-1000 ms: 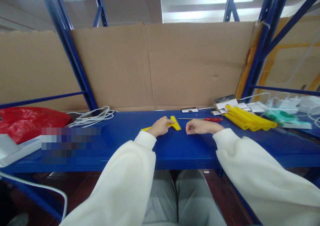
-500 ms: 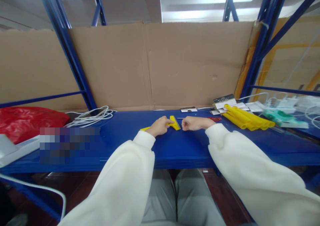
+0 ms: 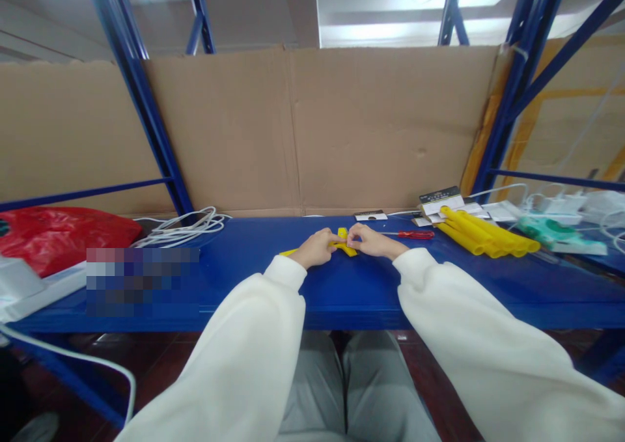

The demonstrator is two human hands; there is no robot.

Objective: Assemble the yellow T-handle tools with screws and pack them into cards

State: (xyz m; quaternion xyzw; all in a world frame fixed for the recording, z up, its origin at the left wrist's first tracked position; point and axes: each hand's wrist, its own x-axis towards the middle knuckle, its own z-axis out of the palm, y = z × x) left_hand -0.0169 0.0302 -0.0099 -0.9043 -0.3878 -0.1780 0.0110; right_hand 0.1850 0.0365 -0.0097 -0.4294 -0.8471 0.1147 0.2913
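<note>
Left hand (image 3: 315, 248): fingers clamped on yellow scraper (image 3: 347, 250), its handle end sticking out behind the hand, head just past the fingertips. Right hand (image 3: 370, 241): fingertips bunched together at the scraper head, over its middle; can't tell if they pinch anything. Red screwdriver (image 3: 416, 235) lies just beyond the right hand's fingers, to the right. Yellow tubes (image 3: 481, 232) farther right of those fingers, well apart.
</note>
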